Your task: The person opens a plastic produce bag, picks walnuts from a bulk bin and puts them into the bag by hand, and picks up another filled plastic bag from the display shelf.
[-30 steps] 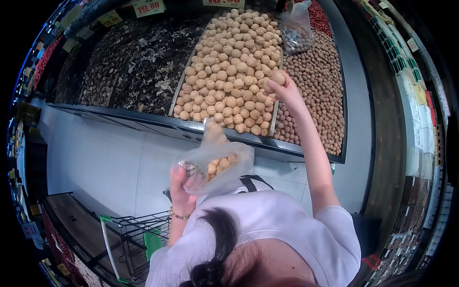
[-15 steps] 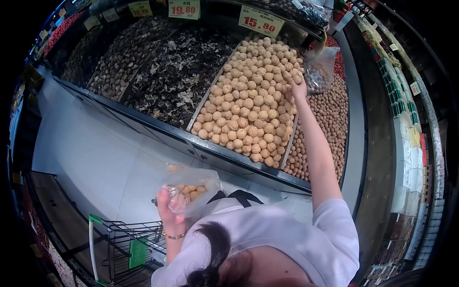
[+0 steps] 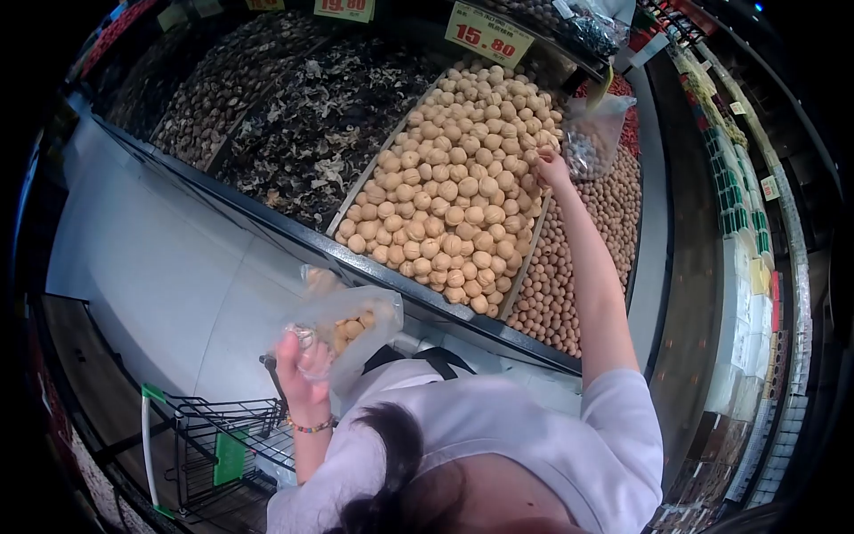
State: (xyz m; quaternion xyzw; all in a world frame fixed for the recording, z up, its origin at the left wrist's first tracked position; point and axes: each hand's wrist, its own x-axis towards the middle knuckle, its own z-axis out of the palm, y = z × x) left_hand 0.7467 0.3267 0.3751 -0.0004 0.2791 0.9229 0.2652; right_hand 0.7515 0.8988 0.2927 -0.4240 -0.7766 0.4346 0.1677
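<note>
Paper-shell walnuts [image 3: 449,200] fill a sloped bin in front of me. My right hand [image 3: 551,167] reaches to the bin's upper right part, fingers curled against a walnut [image 3: 544,141] among the others; the fingertips are partly hidden. Low on the left, my left hand [image 3: 305,367] is closed around the gathered part of a clear plastic bag [image 3: 378,320]. Several walnuts [image 3: 350,331] show through the bag, which hangs in front of my body.
Left of the walnuts lie dried black fungus [image 3: 325,125] and dried mushrooms [image 3: 209,116]. Smaller brown nuts [image 3: 560,289] are on the right, below a hanging plastic bag [image 3: 594,138]. A shopping cart [image 3: 227,436] stands at lower left; a price sign [image 3: 487,36] tops the bin.
My right hand has dipped slightly and its fingers have curled in closer to the walnuts. My left hand and the bag have shifted a little left in view as the camera turned.
</note>
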